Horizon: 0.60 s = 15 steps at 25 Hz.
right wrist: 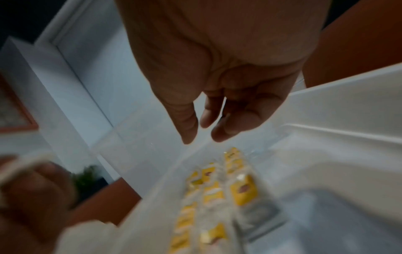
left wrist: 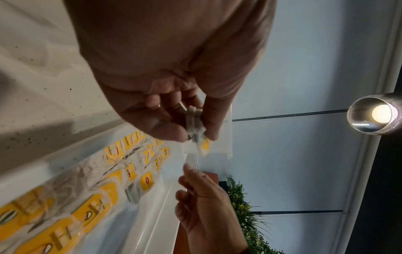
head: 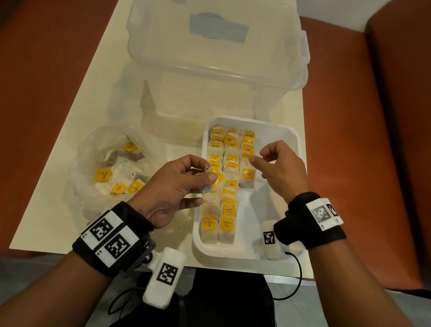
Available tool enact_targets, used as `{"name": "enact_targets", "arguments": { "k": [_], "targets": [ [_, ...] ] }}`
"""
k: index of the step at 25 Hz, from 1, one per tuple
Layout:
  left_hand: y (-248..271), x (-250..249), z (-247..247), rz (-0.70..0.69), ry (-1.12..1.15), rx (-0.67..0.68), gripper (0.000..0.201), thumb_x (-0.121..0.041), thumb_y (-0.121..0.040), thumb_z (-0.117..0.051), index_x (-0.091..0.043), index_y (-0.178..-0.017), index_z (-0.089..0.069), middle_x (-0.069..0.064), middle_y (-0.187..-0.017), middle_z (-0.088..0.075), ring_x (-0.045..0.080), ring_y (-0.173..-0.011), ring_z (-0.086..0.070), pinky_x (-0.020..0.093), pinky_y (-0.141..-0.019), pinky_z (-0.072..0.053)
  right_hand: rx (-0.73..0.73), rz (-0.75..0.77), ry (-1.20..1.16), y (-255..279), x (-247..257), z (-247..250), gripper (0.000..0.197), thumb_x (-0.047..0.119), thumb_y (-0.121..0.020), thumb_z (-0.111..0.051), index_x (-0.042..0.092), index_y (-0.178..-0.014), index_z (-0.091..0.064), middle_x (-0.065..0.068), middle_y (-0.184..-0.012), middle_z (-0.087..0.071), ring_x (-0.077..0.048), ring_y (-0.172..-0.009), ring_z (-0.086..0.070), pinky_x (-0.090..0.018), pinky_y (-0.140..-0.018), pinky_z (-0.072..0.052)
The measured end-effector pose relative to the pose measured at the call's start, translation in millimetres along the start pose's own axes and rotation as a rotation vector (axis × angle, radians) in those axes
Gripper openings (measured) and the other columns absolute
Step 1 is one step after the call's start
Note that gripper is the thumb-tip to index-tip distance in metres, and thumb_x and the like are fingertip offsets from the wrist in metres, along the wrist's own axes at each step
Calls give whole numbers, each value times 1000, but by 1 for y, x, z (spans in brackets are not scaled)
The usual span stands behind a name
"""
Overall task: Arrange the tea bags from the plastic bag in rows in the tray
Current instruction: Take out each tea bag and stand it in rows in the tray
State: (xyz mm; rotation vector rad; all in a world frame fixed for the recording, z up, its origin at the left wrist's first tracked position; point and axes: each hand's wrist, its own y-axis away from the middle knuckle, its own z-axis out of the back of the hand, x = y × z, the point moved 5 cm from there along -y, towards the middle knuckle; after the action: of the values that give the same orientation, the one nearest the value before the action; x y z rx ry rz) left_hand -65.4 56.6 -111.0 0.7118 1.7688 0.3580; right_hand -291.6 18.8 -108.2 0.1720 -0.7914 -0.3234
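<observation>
A white tray (head: pixel 279 138) sits right of centre on the table and holds three rows of tea bags (head: pixel 230 192) with yellow tags; its right part is bare. At the left lies a crumpled clear plastic bag (head: pixel 95 147) with several tea bags (head: pixel 103 174) inside. My left hand (head: pixel 207 174) hovers over the tray's left edge and pinches a tea bag (head: pixel 217 180) between thumb and fingers; in the left wrist view the pinched tea bag (left wrist: pixel 193 120) looks like two stacked. My right hand (head: pixel 259 156) floats above the third row, fingers loosely curled and holding nothing, with the fingertips (right wrist: pixel 188 135) apart.
A large clear lidded storage box (head: pixel 215 37) stands at the back of the cream table (head: pixel 50 211), with another clear container (head: pixel 178 105) in front of it. Orange-brown seats (head: pixel 29 88) flank the table on both sides. The table's near edge runs just below the tray.
</observation>
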Motion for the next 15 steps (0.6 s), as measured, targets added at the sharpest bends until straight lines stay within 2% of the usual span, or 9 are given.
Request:
{"name": "enact_targets", "arguments": {
  "k": [1,3,5,6,9,11,13,15],
  "targets": [
    [-1,0,-1,-10,8,1,17,-17,-82,-77,-27,-80,-63,-4,-84,-66,11,-76,-59,23,-54,-50,53,7,-122,10,10,0,22,40,-89,-72,22,-92,-61,3,-90,-68,-13,-69,-65,-30,-63,-52],
    [-2,-2,-4,-33,13,8,17,-18,-82,-77,-27,-79,-61,-6,-83,-65,9,-73,-59,23,-55,-49,278,-13,-319,33,29,-7,24,40,-92,-68,16,-96,-68,1,-88,-72,-8,-65,-63,-23,-60,-49],
    [-2,-4,-9,-50,12,16,17,-21,-81,-77,-26,-82,-60,-6,-83,-65,8,-72,-60,23,-55,-49,465,-12,-385,51,39,-12,22,37,-90,-68,16,-96,-72,0,-87,-74,-9,-68,-64,-22,-62,-49],
    [-2,-5,-11,-53,12,21,16,-23,-81,-77,-26,-84,-61,-6,-84,-66,8,-71,-61,23,-55,-49,494,3,-399,55,42,-13,16,33,-89,-71,17,-94,-73,0,-86,-74,-10,-69,-64,-23,-63,-49],
    [1,-6,-16,-31,-8,50,19,-27,-82,-76,-25,-98,-66,-4,-88,-70,8,-73,-64,25,-56,-51,423,30,-450,53,42,-6,3,19,-88,-73,17,-91,-72,3,-79,-72,-10,-69,-63,-26,-65,-48],
    [2,-5,-18,-24,-64,71,21,-24,-83,-77,-23,-103,-69,-3,-88,-70,10,-75,-65,27,-59,-53,355,18,-501,51,42,0,3,15,-90,-71,18,-89,-70,5,-75,-72,-10,-68,-64,-27,-66,-48],
    [3,-6,-19,-42,-134,96,15,-23,-83,-77,-24,-97,-72,-4,-88,-69,12,-79,-65,30,-67,-55,323,10,-518,50,42,3,5,14,-90,-70,17,-88,-69,5,-73,-71,-9,-68,-65,-26,-65,-50],
    [4,-7,-21,-59,-157,103,7,-28,-85,-75,-27,-92,-74,-5,-89,-70,12,-83,-65,33,-72,-54,322,20,-504,50,43,3,4,14,-91,-70,17,-89,-69,4,-74,-72,-10,-68,-65,-26,-65,-50]
  ]
}}
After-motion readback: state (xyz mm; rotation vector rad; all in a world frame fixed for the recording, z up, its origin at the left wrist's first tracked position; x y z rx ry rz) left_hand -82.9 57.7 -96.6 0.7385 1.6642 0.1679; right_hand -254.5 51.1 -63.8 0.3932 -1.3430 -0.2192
